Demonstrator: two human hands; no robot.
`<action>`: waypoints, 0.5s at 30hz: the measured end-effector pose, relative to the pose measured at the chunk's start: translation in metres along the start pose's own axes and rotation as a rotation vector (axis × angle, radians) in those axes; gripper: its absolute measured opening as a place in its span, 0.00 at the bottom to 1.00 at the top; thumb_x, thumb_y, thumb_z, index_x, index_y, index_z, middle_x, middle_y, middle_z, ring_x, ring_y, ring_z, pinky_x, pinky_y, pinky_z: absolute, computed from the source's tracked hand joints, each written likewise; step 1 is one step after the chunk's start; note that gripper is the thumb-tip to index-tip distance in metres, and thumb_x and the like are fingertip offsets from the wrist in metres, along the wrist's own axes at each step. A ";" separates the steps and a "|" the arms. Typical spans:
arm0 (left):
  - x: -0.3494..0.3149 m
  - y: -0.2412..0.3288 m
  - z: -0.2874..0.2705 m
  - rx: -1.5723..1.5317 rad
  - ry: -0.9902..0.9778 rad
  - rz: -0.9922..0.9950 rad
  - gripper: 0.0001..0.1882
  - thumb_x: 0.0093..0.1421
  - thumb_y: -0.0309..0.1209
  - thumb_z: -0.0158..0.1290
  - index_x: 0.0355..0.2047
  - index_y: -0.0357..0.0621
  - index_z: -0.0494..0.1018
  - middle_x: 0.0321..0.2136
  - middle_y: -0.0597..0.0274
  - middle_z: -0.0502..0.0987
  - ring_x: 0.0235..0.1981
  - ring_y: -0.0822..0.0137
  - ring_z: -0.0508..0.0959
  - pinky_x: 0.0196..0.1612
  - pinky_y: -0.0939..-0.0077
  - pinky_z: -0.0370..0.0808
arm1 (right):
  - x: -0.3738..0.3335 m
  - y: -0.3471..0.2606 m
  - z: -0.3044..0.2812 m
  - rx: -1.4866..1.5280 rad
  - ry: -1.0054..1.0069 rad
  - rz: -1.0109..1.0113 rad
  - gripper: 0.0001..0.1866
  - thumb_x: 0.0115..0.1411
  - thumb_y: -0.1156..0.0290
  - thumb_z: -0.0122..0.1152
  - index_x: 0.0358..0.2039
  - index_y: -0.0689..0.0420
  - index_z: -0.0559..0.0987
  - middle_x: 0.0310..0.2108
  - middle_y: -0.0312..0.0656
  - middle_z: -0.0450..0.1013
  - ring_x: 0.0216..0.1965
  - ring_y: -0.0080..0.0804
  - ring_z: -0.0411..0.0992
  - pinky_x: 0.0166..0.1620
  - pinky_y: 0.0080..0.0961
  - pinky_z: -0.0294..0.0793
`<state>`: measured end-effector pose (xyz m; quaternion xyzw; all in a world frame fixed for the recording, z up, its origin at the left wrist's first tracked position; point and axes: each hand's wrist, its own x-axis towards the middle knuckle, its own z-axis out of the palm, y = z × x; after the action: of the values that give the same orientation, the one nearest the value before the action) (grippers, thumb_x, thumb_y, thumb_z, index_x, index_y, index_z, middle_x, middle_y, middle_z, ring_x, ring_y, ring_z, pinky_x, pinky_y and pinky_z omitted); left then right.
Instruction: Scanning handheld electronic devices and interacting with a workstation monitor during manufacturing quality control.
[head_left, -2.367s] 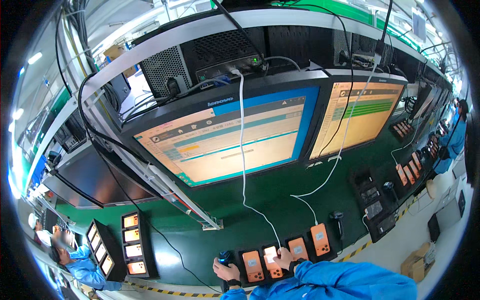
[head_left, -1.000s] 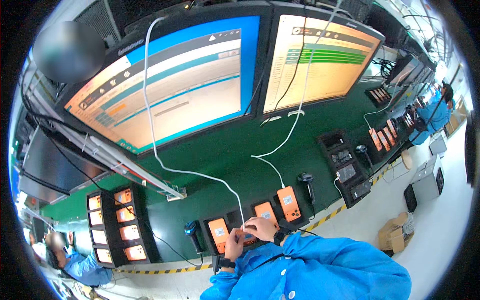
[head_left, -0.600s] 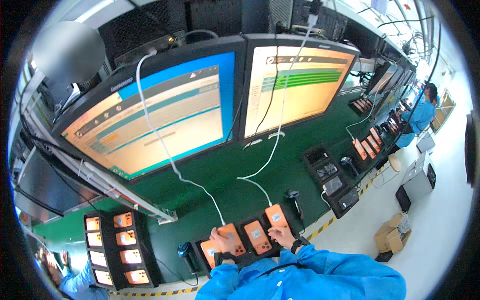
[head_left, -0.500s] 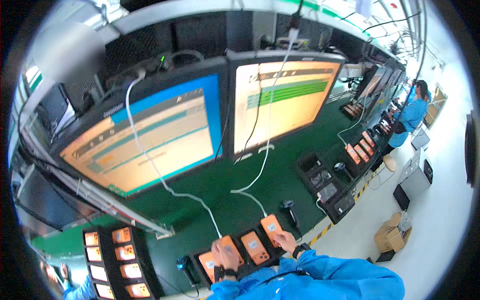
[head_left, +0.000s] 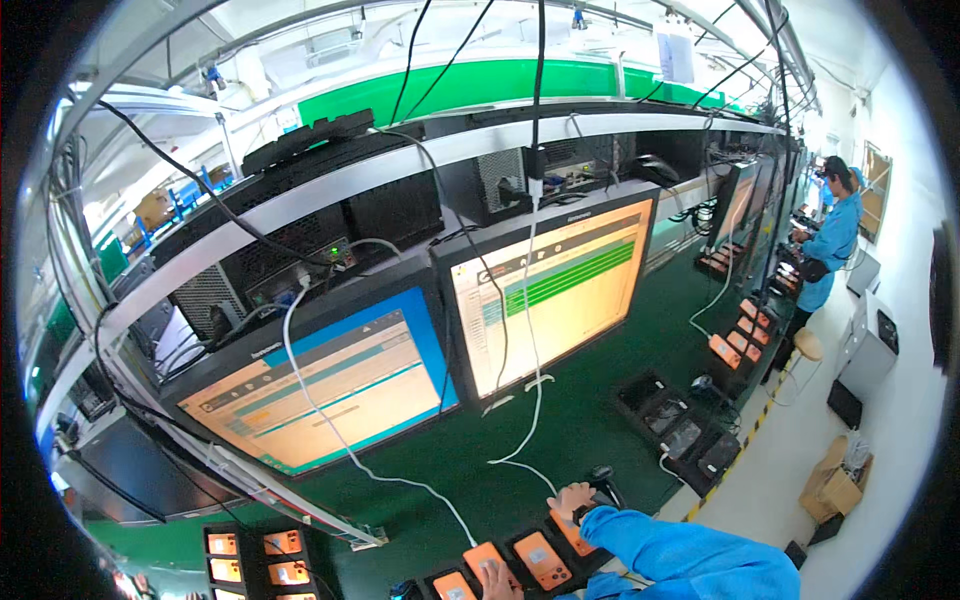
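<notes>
Orange smartphones lie face down in a black tray at the lower edge, pale labels on their backs. My left hand (head_left: pixel 497 582) rests on one phone (head_left: pixel 481 554), its fingers laid along the back; the picture's edge cuts off the rest of the hand. A white charging cable (head_left: pixel 440 497) runs to that phone's top end. My right hand (head_left: pixel 573 501) is closed at the top of the rightmost phone (head_left: pixel 574 537), around the end of a second white cable (head_left: pixel 522 464); the plug itself is hidden. Between them lies another phone (head_left: pixel 541 559).
Two monitors (head_left: pixel 330 400) (head_left: pixel 560 290) stand behind on the green bench (head_left: pixel 430 450). Barcode scanners (head_left: pixel 606 482) (head_left: pixel 405 590) flank the phone tray. Black trays (head_left: pixel 680 425) lie to the right, more phones (head_left: pixel 282 542) at left. A person in blue (head_left: pixel 832 240) stands far right.
The view has tilted up, so the bench sits lower in the picture. My right hand has moved from the rightmost phone's lower side to its top end at the cable. My left hand stays at its phone.
</notes>
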<state>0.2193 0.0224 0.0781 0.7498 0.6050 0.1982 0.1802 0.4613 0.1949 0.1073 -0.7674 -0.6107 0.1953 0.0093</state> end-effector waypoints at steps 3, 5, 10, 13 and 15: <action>-0.005 -0.002 0.011 0.081 0.104 0.037 0.26 0.55 0.32 0.43 0.53 0.31 0.60 0.55 0.34 0.56 0.57 0.37 0.56 0.61 0.55 0.53 | -0.001 -0.005 -0.012 -0.116 -0.072 -0.215 0.21 0.56 0.51 0.44 0.29 0.52 0.80 0.36 0.43 0.74 0.46 0.46 0.65 0.46 0.50 0.57; 0.002 0.002 0.007 -0.018 0.057 -0.075 0.36 0.41 0.29 0.52 0.54 0.35 0.59 0.56 0.35 0.56 0.59 0.37 0.53 0.61 0.53 0.53 | 0.007 0.000 0.004 -0.064 0.164 -0.300 0.18 0.58 0.56 0.43 0.22 0.51 0.78 0.29 0.43 0.75 0.39 0.46 0.71 0.41 0.46 0.64; 0.013 0.005 -0.002 -0.021 0.111 -0.083 0.30 0.46 0.25 0.49 0.53 0.34 0.60 0.55 0.33 0.57 0.58 0.35 0.55 0.60 0.53 0.55 | -0.009 -0.005 -0.017 0.136 0.356 -0.317 0.14 0.61 0.59 0.43 0.26 0.55 0.68 0.14 0.48 0.68 0.17 0.52 0.68 0.21 0.47 0.65; 0.020 0.013 -0.015 -0.007 0.108 -0.026 0.31 0.45 0.23 0.47 0.53 0.28 0.57 0.55 0.30 0.55 0.59 0.34 0.52 0.62 0.52 0.51 | -0.007 -0.002 -0.010 0.163 0.429 -0.337 0.14 0.61 0.59 0.44 0.25 0.53 0.68 0.15 0.47 0.70 0.18 0.51 0.70 0.20 0.47 0.65; 0.019 0.012 -0.013 0.044 0.069 -0.049 0.34 0.44 0.24 0.49 0.55 0.30 0.56 0.56 0.31 0.53 0.59 0.35 0.51 0.62 0.53 0.51 | -0.017 -0.009 -0.017 0.170 0.335 -0.288 0.13 0.61 0.59 0.45 0.25 0.54 0.69 0.16 0.47 0.70 0.20 0.51 0.70 0.23 0.48 0.65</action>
<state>0.2266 0.0386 0.0967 0.7312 0.6334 0.2062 0.1473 0.4548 0.1846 0.1299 -0.6906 -0.6850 0.1128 0.2028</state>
